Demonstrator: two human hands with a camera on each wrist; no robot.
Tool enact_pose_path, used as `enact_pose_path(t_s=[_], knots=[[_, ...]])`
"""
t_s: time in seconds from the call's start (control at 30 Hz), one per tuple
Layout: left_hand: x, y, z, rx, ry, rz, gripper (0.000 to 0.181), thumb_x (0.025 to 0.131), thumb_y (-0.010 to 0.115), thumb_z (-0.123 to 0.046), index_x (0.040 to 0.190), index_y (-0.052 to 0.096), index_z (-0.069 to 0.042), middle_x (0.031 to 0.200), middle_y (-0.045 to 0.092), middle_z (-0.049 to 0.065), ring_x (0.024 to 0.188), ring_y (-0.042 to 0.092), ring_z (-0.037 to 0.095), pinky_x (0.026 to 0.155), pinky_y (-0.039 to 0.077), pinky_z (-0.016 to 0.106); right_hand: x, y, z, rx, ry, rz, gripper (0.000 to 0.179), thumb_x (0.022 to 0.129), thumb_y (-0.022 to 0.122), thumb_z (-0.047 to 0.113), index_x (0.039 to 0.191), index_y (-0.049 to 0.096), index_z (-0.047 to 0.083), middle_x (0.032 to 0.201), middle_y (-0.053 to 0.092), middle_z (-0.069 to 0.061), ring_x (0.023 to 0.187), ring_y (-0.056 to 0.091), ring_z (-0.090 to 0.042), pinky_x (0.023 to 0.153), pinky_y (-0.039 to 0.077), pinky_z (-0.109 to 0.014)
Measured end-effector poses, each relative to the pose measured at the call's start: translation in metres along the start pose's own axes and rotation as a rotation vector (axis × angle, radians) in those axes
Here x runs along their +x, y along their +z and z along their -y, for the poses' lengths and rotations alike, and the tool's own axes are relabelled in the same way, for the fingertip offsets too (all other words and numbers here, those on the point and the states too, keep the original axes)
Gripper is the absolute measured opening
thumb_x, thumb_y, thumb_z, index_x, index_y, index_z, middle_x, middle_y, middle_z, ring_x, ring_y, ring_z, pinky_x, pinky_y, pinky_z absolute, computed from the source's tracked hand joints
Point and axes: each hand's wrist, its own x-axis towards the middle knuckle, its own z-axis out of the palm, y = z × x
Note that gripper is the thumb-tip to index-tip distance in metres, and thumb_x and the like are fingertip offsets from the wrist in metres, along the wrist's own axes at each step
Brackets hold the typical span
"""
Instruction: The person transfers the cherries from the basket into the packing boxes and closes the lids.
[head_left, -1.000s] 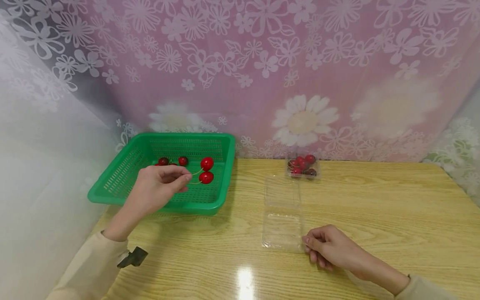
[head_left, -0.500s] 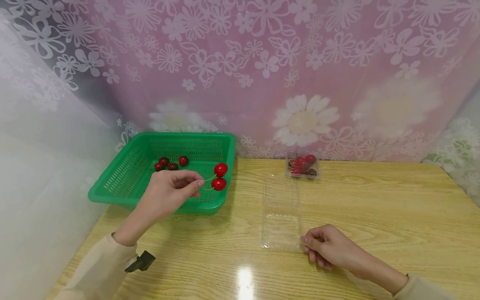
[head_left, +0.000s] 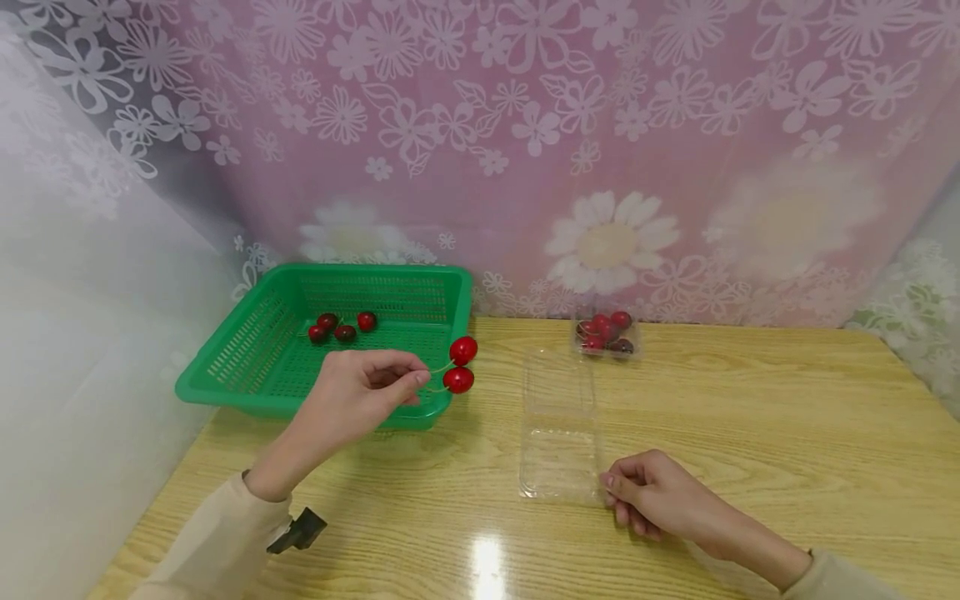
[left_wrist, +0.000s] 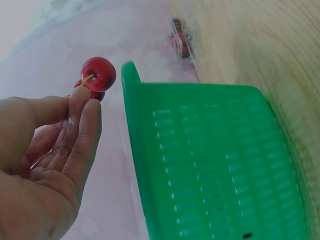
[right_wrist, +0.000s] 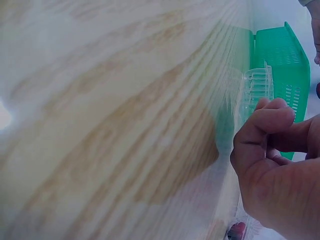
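In the head view my left hand (head_left: 356, 400) pinches two bright red cherries (head_left: 458, 381) by their thin stems, over the right rim of the green basket (head_left: 225, 390). The left wrist view shows the same cherries (left_wrist: 98, 74) just beyond my fingertips, beside the basket wall (left_wrist: 200, 150). Several darker cherries (head_left: 345, 332) lie in the basket. My right hand (head_left: 667, 500) holds the lower right edge of an opened clear plastic clamshell box (head_left: 558, 462), thumb against curled fingers. In the right wrist view the box (right_wrist: 257, 87) is partly hidden by my hand.
Another clear box (head_left: 636, 346) filled with several cherries stands at the back of the wooden table (head_left: 750, 400), near the flowered backdrop (head_left: 480, 167). White fabric (head_left: 90, 333) hangs on the left side.
My left hand has moved right and nearer with the two cherries, from over the basket's middle to its right rim. My right hand and the opened box have shifted very slightly left.
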Motion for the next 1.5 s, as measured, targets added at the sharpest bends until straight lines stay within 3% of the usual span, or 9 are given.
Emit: enact_pose_path(t_s=[0.23, 0.47, 0.73, 1.03, 1.5], knots=[[0.0, 0.009, -0.005, -0.062, -0.008, 0.053, 0.013, 0.096, 0.073, -0.02, 0.102, 0.079, -0.01, 0.089, 0.08, 0.002, 0.076, 0.078, 0.02, 0.068, 0.06, 0.025, 0.0, 0.002, 0.0, 0.001, 0.0, -0.001, 0.036, 0.109, 0.049, 0.026, 0.092, 0.063, -0.002, 0.072, 0.061, 0.0, 0.054, 0.049, -0.005, 0.047, 0.041, -0.015], [-0.001, 0.016, -0.01, -0.057, 0.01, 0.069, 0.008, 0.096, 0.073, -0.019, 0.099, 0.079, -0.015, 0.082, 0.078, -0.002, 0.069, 0.074, 0.007, 0.064, 0.057, 0.024, 0.001, 0.004, 0.0, 0.008, 0.007, -0.009, 0.035, 0.109, 0.049, 0.025, 0.091, 0.062, -0.002, 0.071, 0.061, 0.0, 0.054, 0.049, -0.005, 0.047, 0.041, -0.015], [-0.004, 0.034, -0.015, -0.068, 0.094, 0.133, 0.005, 0.095, 0.073, -0.016, 0.095, 0.078, -0.015, 0.079, 0.076, -0.006, 0.066, 0.07, 0.002, 0.063, 0.058, 0.024, 0.001, 0.002, 0.0, -0.001, -0.008, 0.001, 0.036, 0.109, 0.049, 0.027, 0.091, 0.062, -0.002, 0.072, 0.061, 0.0, 0.054, 0.049, -0.005, 0.047, 0.041, -0.015], [-0.005, 0.051, -0.016, -0.104, 0.08, 0.203, 0.007, 0.096, 0.072, -0.015, 0.093, 0.077, -0.012, 0.079, 0.075, -0.004, 0.065, 0.07, 0.002, 0.056, 0.055, 0.024, 0.001, 0.002, 0.0, 0.0, -0.003, -0.001, 0.037, 0.109, 0.05, 0.027, 0.092, 0.063, -0.003, 0.071, 0.061, 0.0, 0.054, 0.049, -0.005, 0.047, 0.042, -0.016], [-0.006, 0.092, -0.017, -0.11, 0.087, 0.325, 0.013, 0.098, 0.069, -0.013, 0.096, 0.078, -0.005, 0.078, 0.077, 0.006, 0.067, 0.074, 0.019, 0.056, 0.05, 0.017, 0.003, 0.002, 0.002, -0.006, 0.009, -0.016, 0.038, 0.109, 0.05, 0.028, 0.092, 0.064, -0.002, 0.07, 0.062, 0.0, 0.053, 0.048, -0.006, 0.047, 0.041, -0.016]])
